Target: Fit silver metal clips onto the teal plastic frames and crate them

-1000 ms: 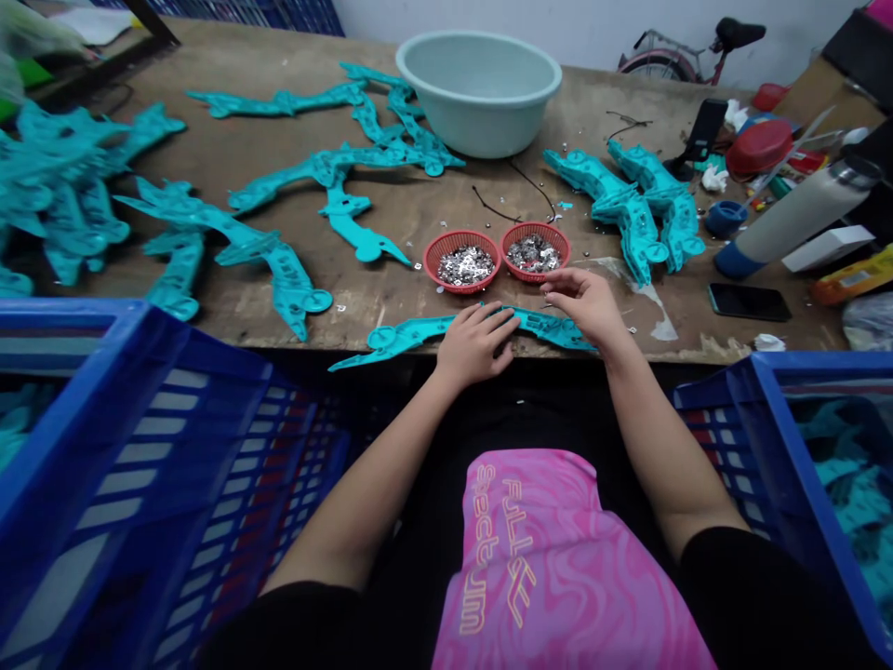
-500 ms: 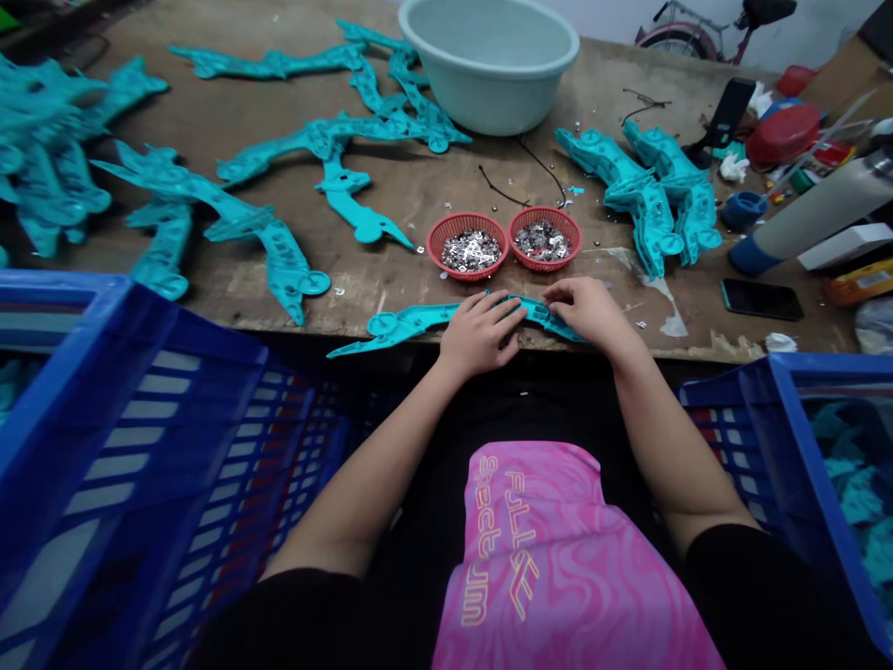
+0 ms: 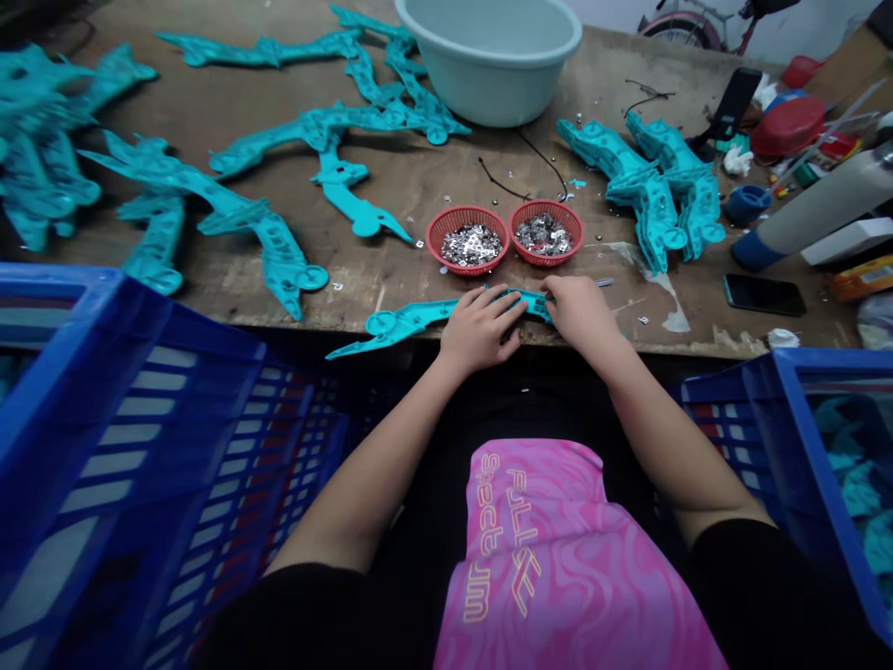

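Item: teal plastic moulding [image 3: 411, 319], long, flat and branched, with a round eyelet near one end and a tapered tip beyond it; a row of small openings shows along other pieces of the same kind.
Location: directly in front of the two red baskets [image 3: 503, 237], at the front edge of the wooden workbench [image 3: 397, 279], tip reaching past that edge.
Left hand [image 3: 478, 328]: open, palm down, fingers laid across the moulding's middle.
Right hand [image 3: 579, 312]: closed on the moulding's far end, fingers curled over it.
Edges: a narrow strip of bare wood separates the moulding from the baskets. The hands sit close together, nearly touching.
Open room: bare wood with pale paint smears [image 3: 659, 293] lies to the right of the baskets, scattered with small metal bits.
Count, baskets: 2, side by side and touching, both holding silver metal pieces [image 3: 471, 245], too many to count.
Count, other teal mouldings [image 3: 230, 223]: many, in overlapping heaps left, behind and right of the baskets; exact number cannot be told.
Count, blue plastic crates [image 3: 139, 447]: 2, below the bench on either side of the person.
Count, pale green basin [image 3: 495, 56]: 1, behind the baskets.
Count, black phone [image 3: 764, 295]: 1, right of the baskets.
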### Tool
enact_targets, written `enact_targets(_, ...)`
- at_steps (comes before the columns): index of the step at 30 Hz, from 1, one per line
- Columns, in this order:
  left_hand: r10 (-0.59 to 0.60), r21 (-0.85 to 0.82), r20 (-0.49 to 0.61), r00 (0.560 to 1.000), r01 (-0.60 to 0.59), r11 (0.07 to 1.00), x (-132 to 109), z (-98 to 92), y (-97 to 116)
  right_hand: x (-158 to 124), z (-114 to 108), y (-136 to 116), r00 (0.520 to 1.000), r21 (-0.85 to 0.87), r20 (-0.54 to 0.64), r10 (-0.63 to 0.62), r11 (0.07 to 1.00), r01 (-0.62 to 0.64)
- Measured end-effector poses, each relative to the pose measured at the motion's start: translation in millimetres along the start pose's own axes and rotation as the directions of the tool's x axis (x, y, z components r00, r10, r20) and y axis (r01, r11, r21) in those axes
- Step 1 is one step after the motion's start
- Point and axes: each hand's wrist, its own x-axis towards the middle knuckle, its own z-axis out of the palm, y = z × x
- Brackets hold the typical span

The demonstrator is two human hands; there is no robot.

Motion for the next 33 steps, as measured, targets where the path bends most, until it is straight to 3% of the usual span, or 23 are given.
enact_targets(3, -0.007, -0.009, 0.004, 1.000, 0.007, 1.000, 0, -0.2, 0, -13, 0, -16, 0.999, -0.139, 0.048, 0.007, 0.990, -0.001)
enact_targets(6, -0.012, -0.017, 0.003, 1.000, 0.012, 1.000, 0, -0.2, 0, -25, -4, -10, 0.999, -0.117, 0.038, -0.018, 0.993, 0.022)
enact_targets(10, -0.004, -0.022, -0.004, 1.000, 0.004, 1.000, 0, -0.8, 0, -15, -11, 53, 0.985, -0.007, -0.158, 0.070, 0.997, -0.072)
enact_targets(13, 0.003, -0.021, -0.009, 1.000, -0.003, 1.000, -1, -1.6, -1, 2, -10, 103, 0.992, 0.017, -0.081, 0.095, 0.995, -0.094)
enact_targets(16, 0.009, -0.019, -0.007, 1.000, -0.009, 1.000, -1, -2.6, -2, 9, -6, 124, 0.999, 0.042, -0.017, 0.042, 0.998, -0.042)
enact_targets(20, -0.013, -0.037, 0.014, 1.000, 0.013, 0.999, -1, -4.5, -2, -6, -4, 108, 0.989, 0.071, -0.126, 0.071, 0.996, -0.062)
enact_targets(22, -0.028, -0.030, 0.021, 0.999, 0.028, 0.999, -1, -5.7, -2, -15, -3, 88, 0.986, 0.114, -0.165, 0.019, 0.994, 0.000)
enact_targets(24, -0.030, -0.006, 0.032, 0.999, 0.030, 1.000, 0, -7.3, -1, -21, -1, 68, 0.991, 0.113, -0.124, -0.051, 0.991, 0.066)
enact_targets(27, -0.025, 0.041, 0.090, 0.996, 0.022, 0.999, 3, -11.3, 3, -23, 2, 48, 0.998, 0.047, -0.040, -0.050, 0.998, 0.052)
enact_targets(33, -0.084, 0.078, 0.235, 0.968, 0.067, 0.995, 12, -23.2, 13, -25, -1, 44, 0.997, -0.015, -0.039, -0.062, 0.998, 0.061)
